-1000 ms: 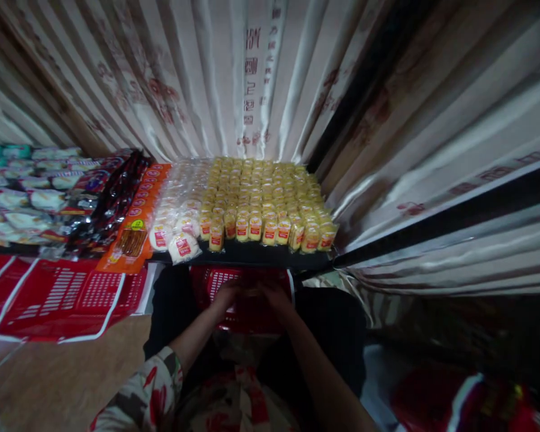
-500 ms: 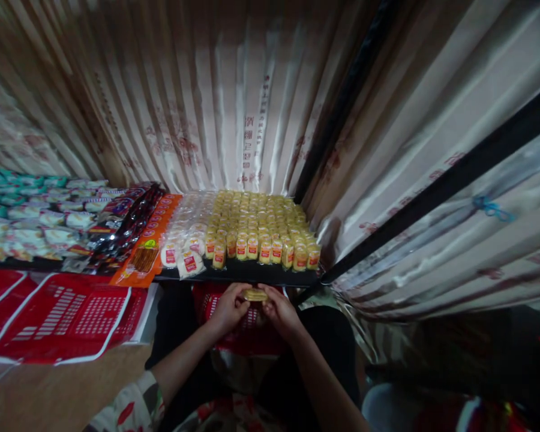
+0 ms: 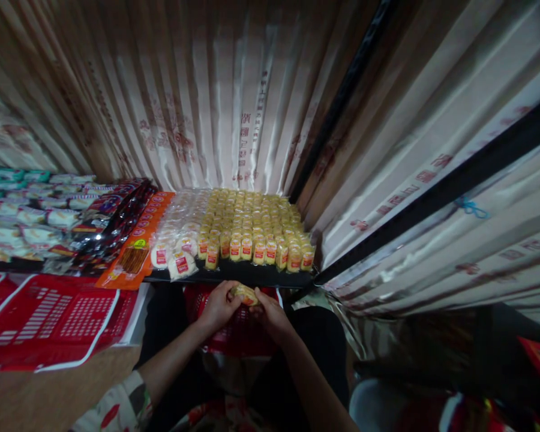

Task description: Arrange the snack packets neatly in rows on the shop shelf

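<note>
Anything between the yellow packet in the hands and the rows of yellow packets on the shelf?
Nothing visible. Left hand and right hand hold the yellow packet over the red basket, just below the shelf edge; the front row sits directly above.

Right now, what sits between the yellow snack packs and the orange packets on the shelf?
In the head view, a block of white round packs with red labels lies between the yellow snack packs and the orange packets.

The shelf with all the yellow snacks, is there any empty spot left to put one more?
The yellow packets fill the shelf back to the curtain. White packets crowd their left. Only a dark bare strip stays free along the front edge, above the red basket. Both hands, left hand and right hand, hold one packet there.
</note>
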Demonstrator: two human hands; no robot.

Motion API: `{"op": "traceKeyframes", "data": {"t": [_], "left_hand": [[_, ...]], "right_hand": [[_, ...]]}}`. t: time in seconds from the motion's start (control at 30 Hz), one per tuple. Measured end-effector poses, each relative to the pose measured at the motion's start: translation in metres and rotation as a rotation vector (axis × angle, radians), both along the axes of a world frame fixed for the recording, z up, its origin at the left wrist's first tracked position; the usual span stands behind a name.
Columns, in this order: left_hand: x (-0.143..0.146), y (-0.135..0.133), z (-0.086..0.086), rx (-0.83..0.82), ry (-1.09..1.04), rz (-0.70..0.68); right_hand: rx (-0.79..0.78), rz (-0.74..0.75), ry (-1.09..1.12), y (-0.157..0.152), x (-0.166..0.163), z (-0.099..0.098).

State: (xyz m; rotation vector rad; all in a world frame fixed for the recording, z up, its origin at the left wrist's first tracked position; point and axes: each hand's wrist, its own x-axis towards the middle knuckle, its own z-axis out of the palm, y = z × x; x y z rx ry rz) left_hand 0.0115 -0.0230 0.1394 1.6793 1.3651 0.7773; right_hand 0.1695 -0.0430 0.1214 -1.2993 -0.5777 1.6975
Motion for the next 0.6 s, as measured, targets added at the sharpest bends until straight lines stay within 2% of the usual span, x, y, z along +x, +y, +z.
{"op": "traceKeyframes", "data": {"t": [0.17,0.3,0.4,0.5,0.6], "left_hand": [[0.000,0.018,0.011,0.059,0.031,0.006],[-0.003,0.031,0.025,0.094,0.115,0.044],[-0.006,0.039,0.032,0.118,0.162,0.036],[-0.007,0.044,0.033,0.146,0.186,0.011],[-0.005,0.050,0.029,0.188,0.178,0.001]], "right_hand": [[0.093,-0.049,-0.110,0.006,-0.005,0.004],[0.230,-0.007,-0.331,0.015,-0.009,0.005],[0.400,0.028,-0.560,0.023,-0.011,0.004],[0.543,0.012,-0.791,0.031,-0.012,0.004],[0.580,-0.003,-0.872,0.037,-0.015,0.003]]}}
